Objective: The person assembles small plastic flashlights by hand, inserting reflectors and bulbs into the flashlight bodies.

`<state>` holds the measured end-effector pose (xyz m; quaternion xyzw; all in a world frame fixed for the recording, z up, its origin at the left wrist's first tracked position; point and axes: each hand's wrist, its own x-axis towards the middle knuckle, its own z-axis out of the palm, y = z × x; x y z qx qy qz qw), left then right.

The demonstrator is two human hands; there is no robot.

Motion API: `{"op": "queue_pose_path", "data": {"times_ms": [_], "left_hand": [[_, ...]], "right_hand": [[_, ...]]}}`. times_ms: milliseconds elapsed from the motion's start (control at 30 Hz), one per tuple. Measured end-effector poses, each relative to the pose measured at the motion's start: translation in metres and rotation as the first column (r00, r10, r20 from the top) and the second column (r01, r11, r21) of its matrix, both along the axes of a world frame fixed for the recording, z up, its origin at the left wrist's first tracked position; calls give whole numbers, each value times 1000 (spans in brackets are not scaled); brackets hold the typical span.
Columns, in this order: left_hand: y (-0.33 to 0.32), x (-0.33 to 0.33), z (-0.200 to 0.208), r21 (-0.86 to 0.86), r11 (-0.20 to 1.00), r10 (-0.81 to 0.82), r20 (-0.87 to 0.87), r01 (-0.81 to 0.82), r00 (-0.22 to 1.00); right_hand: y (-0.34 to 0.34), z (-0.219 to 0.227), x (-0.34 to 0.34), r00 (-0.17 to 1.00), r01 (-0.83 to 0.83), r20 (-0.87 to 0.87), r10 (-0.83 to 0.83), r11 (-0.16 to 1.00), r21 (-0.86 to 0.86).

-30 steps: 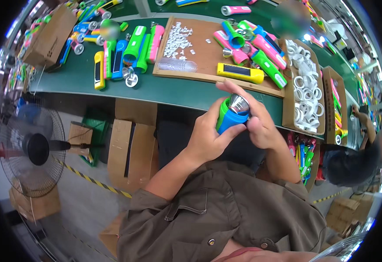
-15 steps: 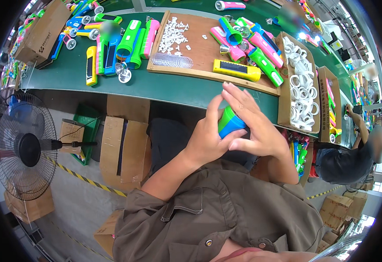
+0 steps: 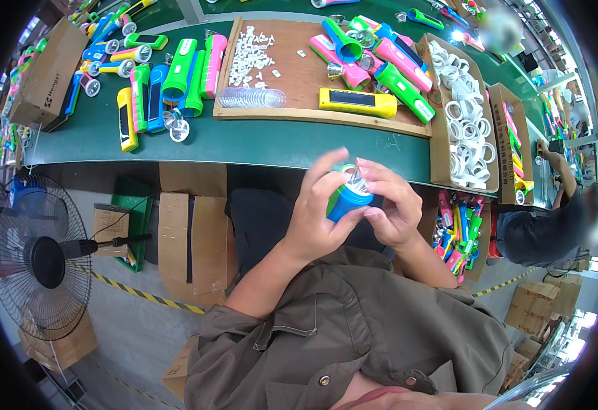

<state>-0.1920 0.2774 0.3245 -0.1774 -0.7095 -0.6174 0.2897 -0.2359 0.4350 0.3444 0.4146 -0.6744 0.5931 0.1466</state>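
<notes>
Between my hands, above my lap and in front of the bench edge, is a blue and green flashlight (image 3: 349, 203). Its head points up and shows a shiny reflector inside the rim. My left hand (image 3: 314, 215) is wrapped round the body from the left, with one finger raised off it. On the other side, my right hand (image 3: 396, 205) grips the head, fingertips at the rim and thumb against the blue side. The flashlight's lower end is hidden by my fingers.
A wooden tray (image 3: 306, 118) on the green bench (image 3: 244, 140) holds small white parts, clear discs and several flashlights. Right of it stands a carton of white rings (image 3: 468, 130). More flashlights (image 3: 182, 75) lie at left. A fan (image 3: 44, 262) stands left; a co-worker (image 3: 538, 232) sits right.
My right hand has drawn back from over the flashlight's top, uncovering the reflector. One left finger has lifted. The bench has shifted slightly up and left in view.
</notes>
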Motion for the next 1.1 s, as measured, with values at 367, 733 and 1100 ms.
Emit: {"op": "queue_pose_path", "data": {"times_ms": [367,733,1100], "left_hand": [[-17,88,-104,466,884,-292,487,38,823],[-16,92,-98,259,964,-176,432,66,884],[-15,85,-107,332,941,-223,468,64,855]], "right_hand": [[-44,21,-75,993,-75,118,26,897,435],[-163,-39,-142,959,272,-157,-238,604,749],[-173,-45,-136,933,337,-208,-292,515,788]]}}
